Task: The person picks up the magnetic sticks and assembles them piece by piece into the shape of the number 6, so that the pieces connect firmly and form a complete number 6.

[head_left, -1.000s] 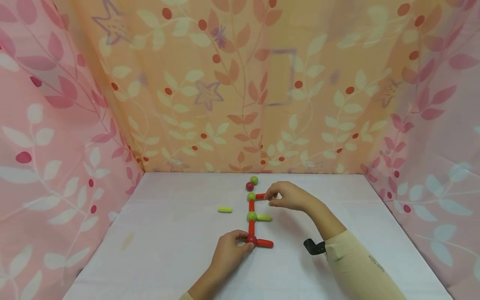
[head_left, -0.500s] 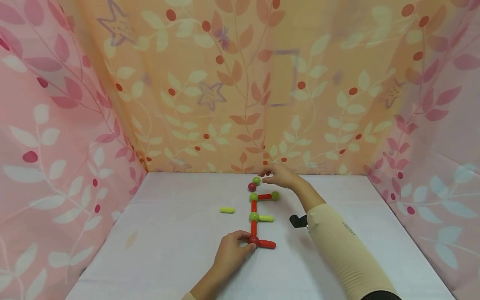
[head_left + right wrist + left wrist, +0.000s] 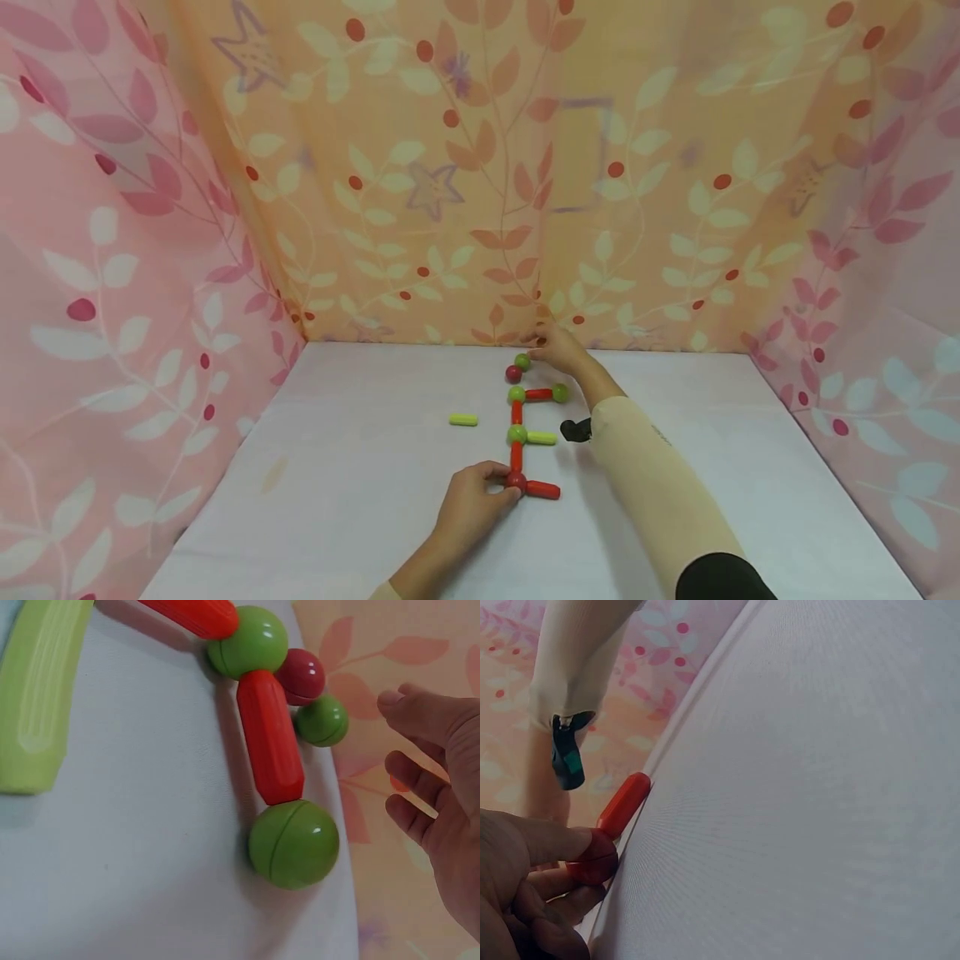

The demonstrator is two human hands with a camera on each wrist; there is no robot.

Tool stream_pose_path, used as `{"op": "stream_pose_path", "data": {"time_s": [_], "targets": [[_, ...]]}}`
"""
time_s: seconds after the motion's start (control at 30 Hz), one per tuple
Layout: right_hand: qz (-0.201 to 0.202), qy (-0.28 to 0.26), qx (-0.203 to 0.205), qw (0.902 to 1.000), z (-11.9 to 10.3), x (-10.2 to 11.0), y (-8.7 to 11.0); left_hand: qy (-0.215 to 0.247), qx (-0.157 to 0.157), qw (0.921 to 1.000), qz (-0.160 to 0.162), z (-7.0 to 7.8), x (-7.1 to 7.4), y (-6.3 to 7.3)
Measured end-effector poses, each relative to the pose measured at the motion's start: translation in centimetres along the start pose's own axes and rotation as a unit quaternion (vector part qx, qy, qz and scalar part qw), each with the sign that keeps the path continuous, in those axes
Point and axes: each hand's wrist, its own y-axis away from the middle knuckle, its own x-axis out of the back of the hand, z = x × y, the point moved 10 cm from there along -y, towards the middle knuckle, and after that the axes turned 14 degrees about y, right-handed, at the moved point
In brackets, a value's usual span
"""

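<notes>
An assembly of balls and rods lies on the white table. Its near end is a red ball [image 3: 517,481], pinched between the thumb and fingers of my left hand [image 3: 471,506]; a red rod [image 3: 625,804] sticks out of that ball. Further up come a green ball [image 3: 517,433] with a light green rod [image 3: 542,437], then a corner green ball [image 3: 517,394]. From the corner, a red rod [image 3: 271,739] leads to another green ball [image 3: 294,844]. My right hand [image 3: 557,348], fingers loosely bent and holding nothing, hovers beside a loose green ball [image 3: 324,720], which touches a loose red ball [image 3: 304,675].
To the left of the assembly lies a separate light green rod [image 3: 463,420]. A patterned curtain [image 3: 420,250] rises behind the table's back edge. A black wrist strap piece [image 3: 576,430] hangs from the right sleeve, close to the assembly.
My right hand has let go of the green ball at the end of the upper red rod and moved back toward the loose balls. My left hand keeps its pinch on the red ball.
</notes>
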Motion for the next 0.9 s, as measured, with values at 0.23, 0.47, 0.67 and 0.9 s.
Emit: {"op": "stream_pose_path", "data": {"time_s": [0.23,0.47,0.67,0.9], "targets": [[-0.026,0.015,-0.004,0.9995,1.2,-1.6,-0.5,-0.002,-0.004,1.0000,0.001,0.4,0.1,0.0],[-0.045,-0.032,-0.009,0.9984,0.9,-2.9,-0.6,-0.009,0.003,0.9999,0.008,0.2,0.2,0.1],[-0.046,0.003,-0.029,0.9985,1.1,-3.5,-0.6,-0.001,-0.003,1.0000,0.002,0.3,0.2,0.2],[-0.045,0.019,-0.044,0.9979,1.8,-4.1,-0.8,0.005,-0.002,1.0000,0.000,0.3,0.2,0.2]]}}
